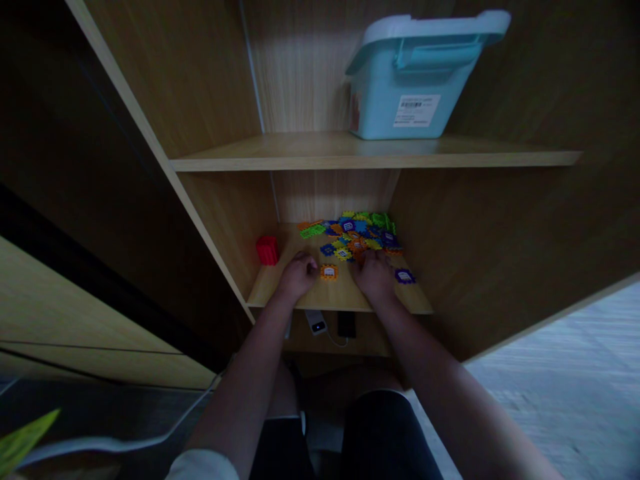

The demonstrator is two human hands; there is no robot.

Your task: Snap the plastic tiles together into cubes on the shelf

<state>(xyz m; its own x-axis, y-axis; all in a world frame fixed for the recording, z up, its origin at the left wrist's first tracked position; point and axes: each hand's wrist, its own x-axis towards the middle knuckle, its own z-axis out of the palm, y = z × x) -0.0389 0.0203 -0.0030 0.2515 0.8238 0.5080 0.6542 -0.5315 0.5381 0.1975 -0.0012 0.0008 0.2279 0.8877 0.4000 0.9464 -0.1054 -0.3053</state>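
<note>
Curled fingers close my left hand (300,270) just left of an orange notched plastic tile (329,272) with a pale picture. Whatever lies inside those fingers, if anything, is hidden. My right hand (376,272) rests at the front of a heap of colourful interlocking tiles (356,244), its fingers apart and reaching down among the pieces. Blue, yellow, green and orange tiles overlap in this heap. To the right of that hand a purple tile (404,276) lies by itself on the shelf.
A red ridged block (267,251) stands by the left wall of the shelf (280,285). Above, a light blue lidded bin (415,80) sits on the upper shelf (300,153). Below are a white device (316,323) with a cable and a dark phone-like object (347,325).
</note>
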